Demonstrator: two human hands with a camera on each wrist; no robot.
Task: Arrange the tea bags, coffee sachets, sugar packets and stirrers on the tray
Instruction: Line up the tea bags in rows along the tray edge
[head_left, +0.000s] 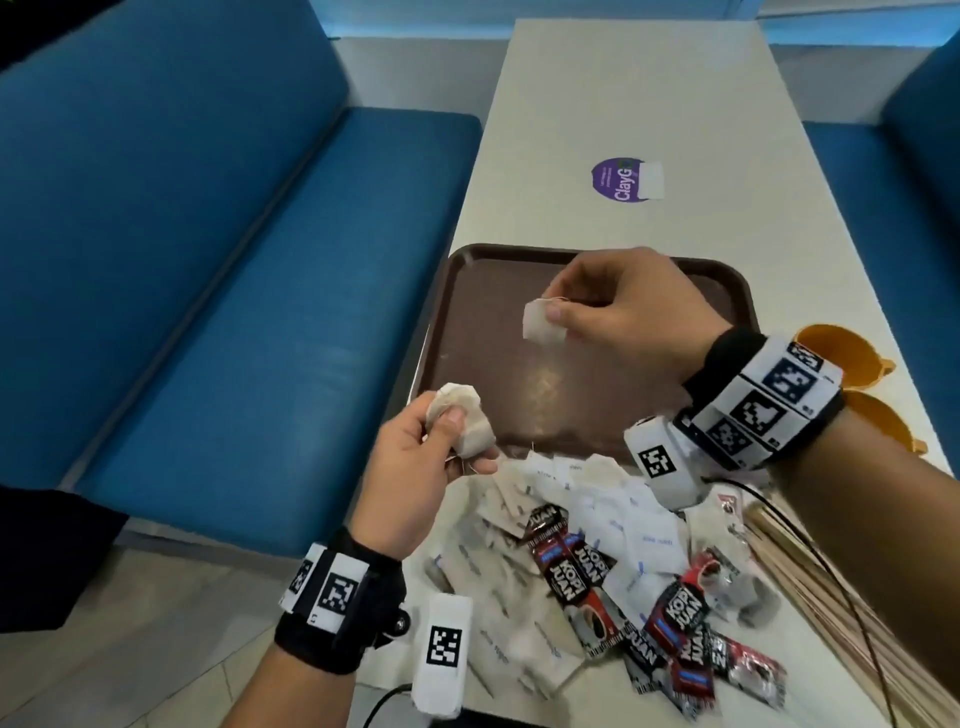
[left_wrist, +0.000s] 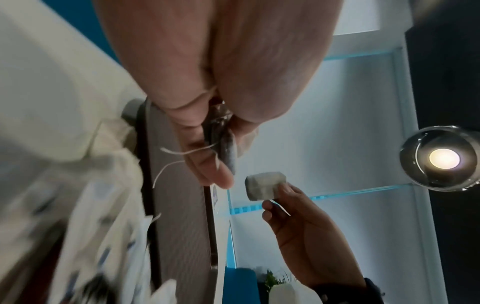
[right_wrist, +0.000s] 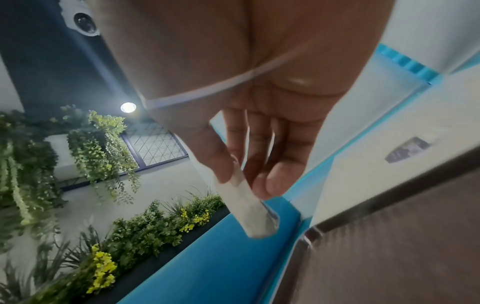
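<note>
I see the pale wooden stirrers (head_left: 831, 587) cut off by the head view's right edge. My right wristband hides part of two orange plastic cups (head_left: 852, 348). Left-wrist view: the packet pile (left_wrist: 85, 226) is blurred, unreadable.

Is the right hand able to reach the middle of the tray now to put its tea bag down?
Probably yes. The right hand holds its tea bag above the brown tray, and nothing lies on the tray beneath it.

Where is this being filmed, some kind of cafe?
Probably a cafe or fast-food dining area. A long table stands between blue padded benches, with a brown serving tray on it, and the wrist view shows a wall of decorative plants.
</note>
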